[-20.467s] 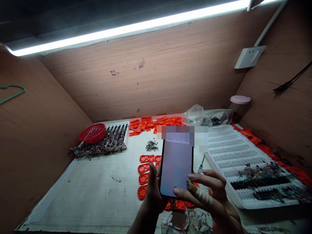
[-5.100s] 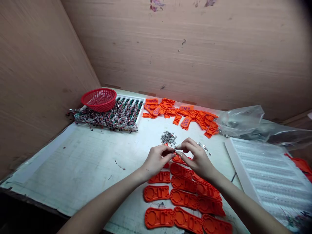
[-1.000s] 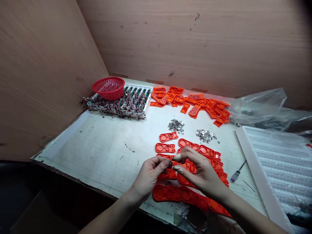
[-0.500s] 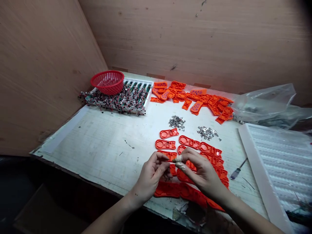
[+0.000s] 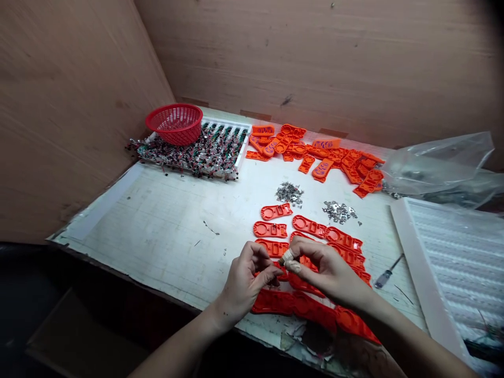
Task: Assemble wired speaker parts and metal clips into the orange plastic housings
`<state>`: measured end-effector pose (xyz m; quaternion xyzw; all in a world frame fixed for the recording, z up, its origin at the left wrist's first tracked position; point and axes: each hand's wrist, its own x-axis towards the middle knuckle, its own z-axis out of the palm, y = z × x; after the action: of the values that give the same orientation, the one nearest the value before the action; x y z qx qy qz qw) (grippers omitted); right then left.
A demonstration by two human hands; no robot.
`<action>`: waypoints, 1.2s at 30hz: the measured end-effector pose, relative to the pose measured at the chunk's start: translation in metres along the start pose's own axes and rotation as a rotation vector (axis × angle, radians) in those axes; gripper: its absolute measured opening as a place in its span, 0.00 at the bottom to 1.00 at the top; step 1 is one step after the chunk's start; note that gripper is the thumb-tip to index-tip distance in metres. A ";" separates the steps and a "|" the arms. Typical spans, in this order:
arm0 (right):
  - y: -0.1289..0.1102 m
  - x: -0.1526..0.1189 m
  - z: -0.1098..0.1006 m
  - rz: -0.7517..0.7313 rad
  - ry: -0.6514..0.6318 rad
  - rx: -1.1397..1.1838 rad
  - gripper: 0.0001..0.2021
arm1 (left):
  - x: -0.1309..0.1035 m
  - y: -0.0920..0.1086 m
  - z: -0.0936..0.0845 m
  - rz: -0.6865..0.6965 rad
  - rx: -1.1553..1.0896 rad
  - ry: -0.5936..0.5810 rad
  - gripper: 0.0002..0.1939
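My left hand [image 5: 252,275] is closed in a pinch above the rows of red plastic shells [image 5: 271,229]; whatever sits between its fingertips is too small to make out. Close beside it, my right hand [image 5: 321,268] also pinches, with pale wrapping on a finger and its fingertips almost meeting those of the left. Several shells lie hollow side up under and around both hands, partly hidden by them. Behind them are two heaps of small metal pieces, one darker [image 5: 289,194] and one shinier [image 5: 339,211].
A red basket [image 5: 175,124] rests on wired parts [image 5: 189,155] in a white tray at back left. Orange shells [image 5: 334,156] are piled along the wall. On the right are a screwdriver [image 5: 388,272], a plastic bag [image 5: 441,163] and a white foam tray [image 5: 419,273].
The camera view has shifted slightly. My right fingertips have come nearer to my left ones, and both hands remain pinched over the red shells.
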<state>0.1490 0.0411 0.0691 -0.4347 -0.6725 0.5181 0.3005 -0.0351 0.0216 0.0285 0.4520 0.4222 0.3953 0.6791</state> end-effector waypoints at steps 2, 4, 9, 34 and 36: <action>-0.002 0.001 0.001 0.015 -0.033 -0.005 0.08 | 0.000 0.000 0.001 0.011 -0.003 0.002 0.15; 0.000 0.001 0.003 0.016 -0.046 -0.040 0.09 | 0.000 -0.001 0.001 0.020 0.023 -0.003 0.15; 0.023 0.011 0.000 -0.115 0.050 -0.325 0.08 | -0.002 -0.005 -0.004 0.302 0.607 0.140 0.12; 0.053 0.033 0.017 -0.206 0.091 -1.068 0.10 | -0.004 -0.023 -0.008 0.405 1.413 -0.087 0.41; 0.047 0.038 0.011 -0.062 0.024 -0.898 0.08 | -0.004 -0.022 -0.008 0.414 1.424 -0.082 0.41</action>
<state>0.1358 0.0743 0.0191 -0.5075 -0.8399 0.1607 0.1053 -0.0402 0.0138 0.0063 0.8675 0.4569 0.1287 0.1486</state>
